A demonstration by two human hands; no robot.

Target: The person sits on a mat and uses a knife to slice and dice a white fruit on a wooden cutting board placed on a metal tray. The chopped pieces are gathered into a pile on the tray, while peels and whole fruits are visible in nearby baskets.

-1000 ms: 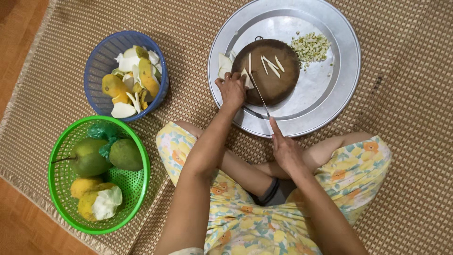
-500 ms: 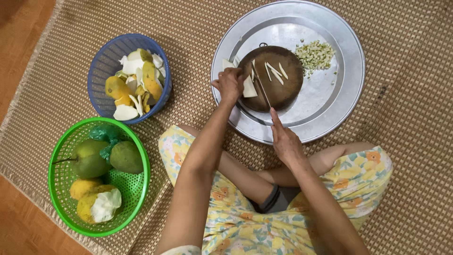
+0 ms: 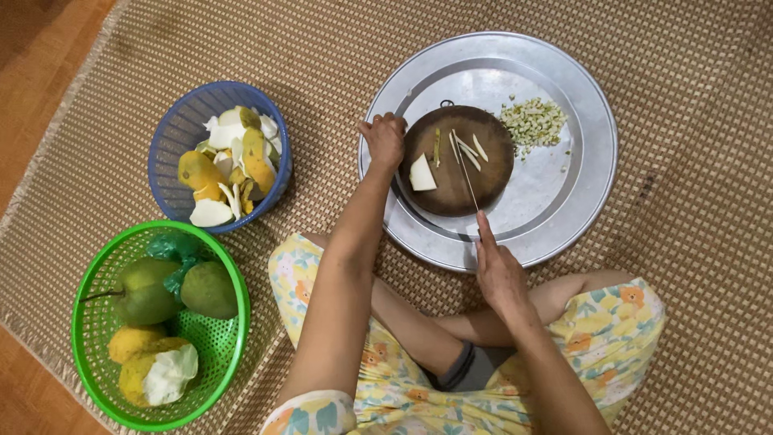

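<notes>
A round dark wooden cutting board (image 3: 451, 193) lies on a large round metal tray (image 3: 580, 193). My left hand (image 3: 385, 142) rests with curled fingers on the board's left edge, beside a white wedge of fruit flesh (image 3: 421, 173). My right hand (image 3: 499, 270) grips a knife (image 3: 465, 171) whose thin blade lies across the board, next to a few pale cut strips (image 3: 471, 150). A small heap of finely chopped pale green bits (image 3: 533, 122) sits on the tray to the right of the board.
A blue basket (image 3: 181, 129) of yellow and white fruit peels stands left of the tray. A green basket (image 3: 88, 354) at the lower left holds whole green fruits and partly peeled ones. All rests on a woven mat (image 3: 692, 105); wooden floor (image 3: 32, 64) shows at the left.
My left hand has slid from the white wedge to the board's left edge. The knife blade has shifted right, toward the cut strips. The view has drifted slightly.
</notes>
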